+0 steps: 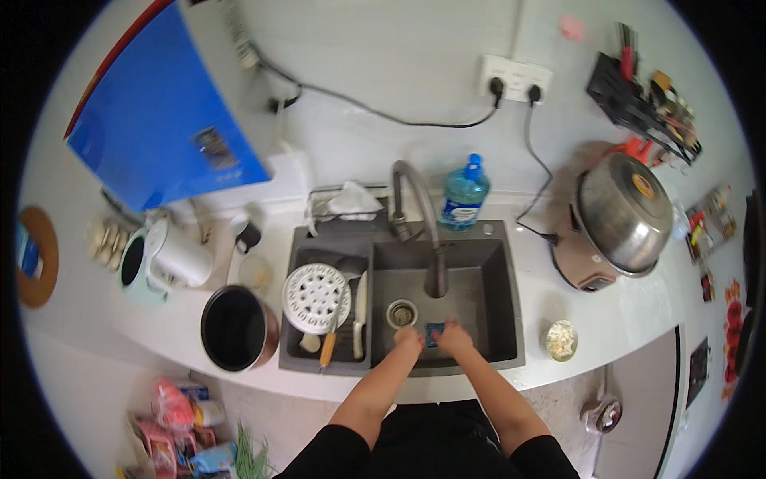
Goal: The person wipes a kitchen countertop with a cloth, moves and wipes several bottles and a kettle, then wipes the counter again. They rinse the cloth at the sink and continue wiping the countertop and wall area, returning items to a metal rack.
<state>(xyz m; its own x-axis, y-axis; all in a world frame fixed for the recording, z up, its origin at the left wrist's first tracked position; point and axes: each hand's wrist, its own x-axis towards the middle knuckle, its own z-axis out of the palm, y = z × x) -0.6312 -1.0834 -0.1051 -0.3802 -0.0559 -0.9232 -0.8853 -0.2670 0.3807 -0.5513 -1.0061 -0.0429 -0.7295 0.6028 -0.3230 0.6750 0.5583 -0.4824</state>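
Observation:
Both of my hands are low over the right basin of a grey double kitchen sink (pixel 513 323). My right hand (pixel 456 340) grips a small dark blue cloth or scouring pad (pixel 435 330) by its right side. Just left of the pad is my left hand (pixel 410 339), its fingers curled in. Whether it holds anything is too small to tell. The round drain strainer (pixel 402 314) lies right above my left hand. Higher up, a grey gooseneck faucet (pixel 428 203) points down into the basin. No running water can be made out.
The left basin holds a white perforated rack (pixel 317 297), a knife (pixel 359 317) and a wooden-handled tool (pixel 327 350). A black inner pot (pixel 233 329) stands left; a bowl of pale food (pixel 561 341) and a cooker topped by a metal pot (pixel 625 209) stand right. A blue bottle (pixel 465 194) is behind.

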